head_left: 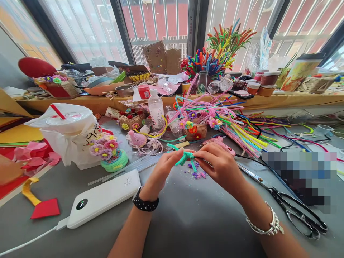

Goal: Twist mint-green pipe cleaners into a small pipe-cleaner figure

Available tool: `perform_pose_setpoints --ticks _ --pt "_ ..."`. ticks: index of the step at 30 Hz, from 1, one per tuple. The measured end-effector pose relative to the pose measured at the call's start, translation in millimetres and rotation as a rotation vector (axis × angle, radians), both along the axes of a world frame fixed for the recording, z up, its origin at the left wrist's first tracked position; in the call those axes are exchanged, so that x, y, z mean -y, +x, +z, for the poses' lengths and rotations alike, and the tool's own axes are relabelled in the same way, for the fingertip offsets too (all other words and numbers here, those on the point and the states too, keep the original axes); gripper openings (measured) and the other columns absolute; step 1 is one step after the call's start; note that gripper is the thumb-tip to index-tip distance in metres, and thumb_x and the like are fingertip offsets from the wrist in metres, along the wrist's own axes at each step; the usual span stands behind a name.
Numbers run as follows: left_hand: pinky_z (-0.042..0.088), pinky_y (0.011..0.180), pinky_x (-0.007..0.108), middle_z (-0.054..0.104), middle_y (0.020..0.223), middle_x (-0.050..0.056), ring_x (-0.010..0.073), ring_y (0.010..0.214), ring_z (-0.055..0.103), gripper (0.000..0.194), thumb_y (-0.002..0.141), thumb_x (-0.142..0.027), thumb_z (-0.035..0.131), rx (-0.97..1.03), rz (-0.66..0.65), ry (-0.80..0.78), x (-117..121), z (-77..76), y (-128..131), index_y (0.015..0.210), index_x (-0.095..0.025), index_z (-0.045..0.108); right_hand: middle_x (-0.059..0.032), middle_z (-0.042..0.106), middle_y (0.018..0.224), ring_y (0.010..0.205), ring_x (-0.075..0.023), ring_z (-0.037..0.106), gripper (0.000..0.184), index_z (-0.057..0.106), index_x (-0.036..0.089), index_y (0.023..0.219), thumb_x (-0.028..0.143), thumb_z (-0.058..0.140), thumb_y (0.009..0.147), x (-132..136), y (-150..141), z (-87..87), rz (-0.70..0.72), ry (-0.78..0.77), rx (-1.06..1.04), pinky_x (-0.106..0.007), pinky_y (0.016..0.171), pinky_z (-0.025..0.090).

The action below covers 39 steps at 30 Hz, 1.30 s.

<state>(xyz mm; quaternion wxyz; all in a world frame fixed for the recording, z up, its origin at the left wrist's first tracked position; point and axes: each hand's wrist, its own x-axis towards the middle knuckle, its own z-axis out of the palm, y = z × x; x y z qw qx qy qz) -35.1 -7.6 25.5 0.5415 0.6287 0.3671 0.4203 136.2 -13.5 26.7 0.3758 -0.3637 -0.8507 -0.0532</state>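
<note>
Between my two hands, above the middle of the grey table, is a turquoise pipe cleaner (185, 158) bent into loops, with loose ends sticking out. My left hand (166, 171) holds it from the left, thumb against the fingers. From the right, my right hand (220, 163) pinches it between thumb and fingertips. Small purple and pink fuzzy scraps (199, 175) lie on the table just beneath. A pink glue gun (219, 144) rests behind my right hand, which partly covers it. To the right are black-handled scissors (279, 200), lying with their blades toward my right wrist.
A white power bank (104, 199) with a cable lies left of my left wrist. Behind it stand a green pot of fuzzy flowers (115, 162) and a bagged drink cup (70, 132). Bundled pipe cleaners (242, 132) spread across the back right. A blurred-out device (298, 179) lies beyond the scissors.
</note>
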Motion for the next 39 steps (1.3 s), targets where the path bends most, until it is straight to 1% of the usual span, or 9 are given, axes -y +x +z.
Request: perform_pose_setpoints --ticks 5,9,15,22,25,27,30,36,39 --pt "0.043 0.080 0.030 0.069 0.087 0.003 0.0200 0.087 0.058 0.025 0.073 -0.034 0.058 -0.093 0.006 -0.085 -1.8 -3.1 -0.1 0.090 -0.018 0.068 -0.0072 0.061 0.075 0.071 -0.0175 0.051 0.017 0.062 0.015 0.084 0.018 0.046 0.084 1.4 -1.8 -0.5 0.012 0.047 0.037 -0.030 0.066 0.044" --pt "0.045 0.071 0.025 0.069 0.084 0.001 0.0177 0.081 0.059 0.023 0.068 -0.029 0.064 -0.104 0.042 -0.065 -1.1 -7.3 2.8 0.089 -0.020 0.068 -0.0073 0.061 0.075 0.071 -0.0175 0.051 0.016 0.062 0.014 0.084 0.018 0.046 0.083 0.9 -2.9 -1.6 0.003 0.031 0.033 -0.030 0.066 0.044" --pt "0.044 0.065 0.024 0.068 0.077 -0.001 0.0163 0.072 0.058 0.019 0.069 -0.026 0.061 -0.186 0.085 0.015 -1.1 -7.9 3.1 0.086 -0.020 0.069 -0.0071 0.061 0.077 0.072 -0.0168 0.053 0.013 0.062 0.014 0.084 0.016 0.049 0.081 0.5 -4.4 -3.6 0.015 -0.042 -0.045 -0.029 0.069 0.044" --pt "0.043 0.063 0.021 0.067 0.073 -0.003 0.0156 0.071 0.057 0.017 0.068 -0.028 0.061 -0.294 0.105 0.035 -2.4 -5.4 1.4 0.078 -0.018 0.070 -0.0051 0.060 0.076 0.072 -0.0160 0.055 0.008 0.060 0.015 0.082 0.015 0.052 0.079 0.1 -7.2 -5.1 0.010 -0.229 -0.136 -0.027 0.066 0.044" --pt "0.042 0.061 0.020 0.066 0.071 -0.002 0.0153 0.069 0.056 0.019 0.069 -0.030 0.059 -0.335 0.115 0.044 -2.5 -6.2 1.5 0.076 -0.016 0.070 -0.0048 0.059 0.076 0.072 -0.0164 0.055 0.006 0.058 0.015 0.080 0.020 0.054 0.079 -0.9 -8.8 -4.5 0.013 -0.279 -0.136 -0.027 0.065 0.044" --pt "0.041 0.059 0.020 0.065 0.068 -0.001 0.0150 0.067 0.055 0.020 0.069 -0.031 0.059 -0.362 0.111 0.058 -2.4 -6.9 2.2 0.073 -0.014 0.070 -0.0048 0.059 0.076 0.071 -0.0168 0.055 0.011 0.057 0.015 0.084 0.023 0.056 0.078 -1.3 -9.7 -4.6 0.004 -0.295 -0.137 -0.027 0.064 0.044" --pt "0.041 0.058 0.020 0.064 0.067 -0.001 0.0146 0.066 0.054 0.020 0.069 -0.031 0.058 -0.369 0.101 0.084 -2.1 -7.2 3.4 0.072 -0.014 0.069 -0.0050 0.059 0.075 0.070 -0.0164 0.055 0.011 0.057 0.015 0.088 0.021 0.054 0.079 -1.4 -10.4 -6.3 -0.002 -0.285 -0.136 -0.026 0.063 0.043" --pt "0.041 0.059 0.019 0.064 0.070 -0.002 0.0134 0.067 0.053 0.017 0.069 -0.028 0.058 -0.336 0.086 0.127 -1.3 -5.3 3.1 0.075 -0.017 0.070 -0.0047 0.058 0.074 0.068 -0.0148 0.054 0.011 0.059 0.016 0.085 0.016 0.048 0.082 -0.6 -12.8 -11.5 0.037 -0.212 -0.162 -0.025 0.061 0.043" --pt "0.040 0.057 0.020 0.061 0.063 -0.002 0.0128 0.062 0.052 0.019 0.069 -0.031 0.059 -0.370 0.090 0.123 -1.9 -5.1 1.2 0.072 -0.015 0.069 -0.0050 0.057 0.074 0.068 -0.0148 0.053 0.012 0.059 0.015 0.085 0.017 0.047 0.083 -0.7 -14.7 -14.0 0.031 -0.171 -0.170 -0.025 0.062 0.043"
